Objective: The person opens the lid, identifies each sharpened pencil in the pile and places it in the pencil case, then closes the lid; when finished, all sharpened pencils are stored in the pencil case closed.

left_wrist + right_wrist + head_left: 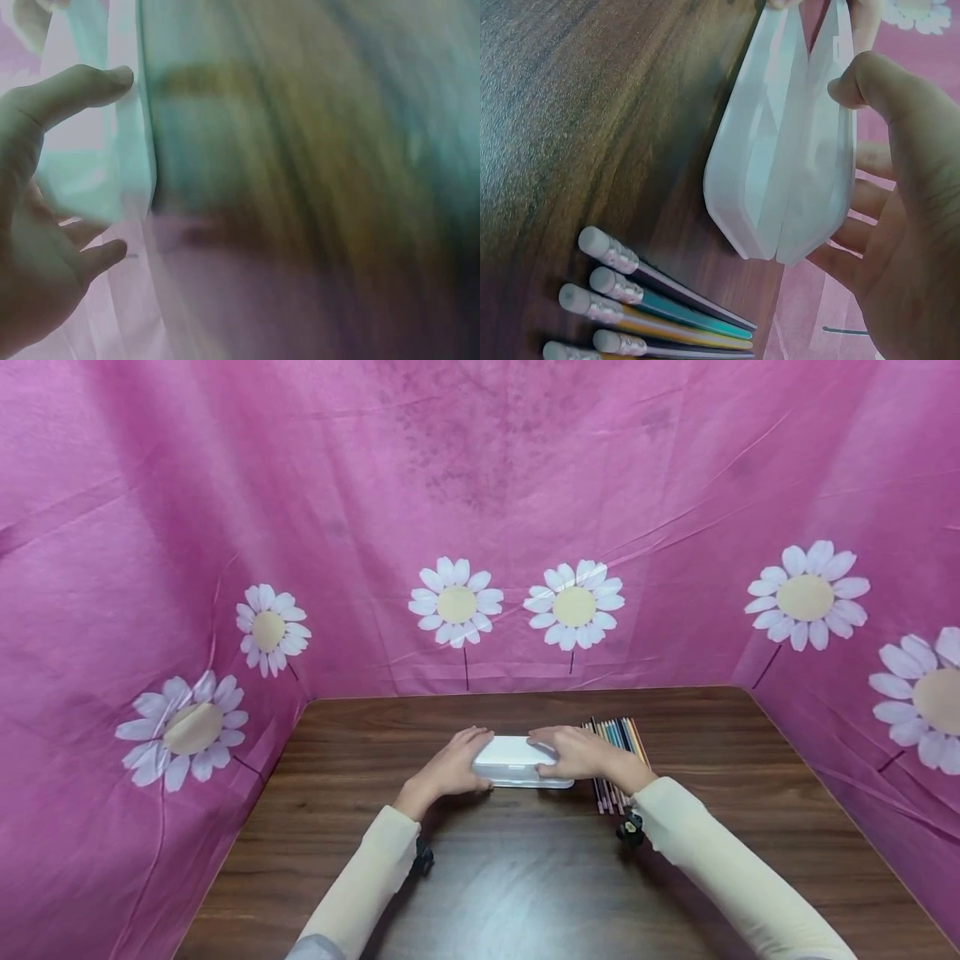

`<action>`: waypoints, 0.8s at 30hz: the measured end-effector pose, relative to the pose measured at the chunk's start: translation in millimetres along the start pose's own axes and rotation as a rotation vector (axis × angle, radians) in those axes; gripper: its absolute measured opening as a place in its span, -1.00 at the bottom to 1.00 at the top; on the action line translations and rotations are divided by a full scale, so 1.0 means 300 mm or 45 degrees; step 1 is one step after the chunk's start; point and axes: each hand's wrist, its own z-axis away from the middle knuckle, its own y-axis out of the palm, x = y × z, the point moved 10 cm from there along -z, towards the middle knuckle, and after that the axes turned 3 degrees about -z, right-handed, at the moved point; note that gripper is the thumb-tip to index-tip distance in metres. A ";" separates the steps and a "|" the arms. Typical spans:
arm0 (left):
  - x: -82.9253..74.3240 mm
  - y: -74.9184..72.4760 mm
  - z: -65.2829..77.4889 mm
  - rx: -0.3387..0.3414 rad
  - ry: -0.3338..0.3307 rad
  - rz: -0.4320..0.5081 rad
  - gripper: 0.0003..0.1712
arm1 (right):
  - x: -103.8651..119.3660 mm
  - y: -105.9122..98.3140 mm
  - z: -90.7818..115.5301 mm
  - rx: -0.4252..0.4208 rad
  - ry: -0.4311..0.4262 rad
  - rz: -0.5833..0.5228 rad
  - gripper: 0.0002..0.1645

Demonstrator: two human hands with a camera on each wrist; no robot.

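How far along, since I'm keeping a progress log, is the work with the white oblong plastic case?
Apparently done: slim multicoloured pencils with pale erasers lie in a row on the brown wooden table. In hand: the left hand and right hand hold the white oblong plastic case, its lid ajar. Remaining: probably fully opening or shutting the lid, direction unclear; perhaps loading the pencils.

We see the desk (322, 150) blurred in the left wrist view; the right's crops pencils (630, 344) at seven o'clock.
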 end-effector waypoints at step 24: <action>0.147 0.016 0.053 0.010 -0.270 0.384 0.31 | -0.036 -0.151 0.043 -0.198 -0.119 -0.145 -0.68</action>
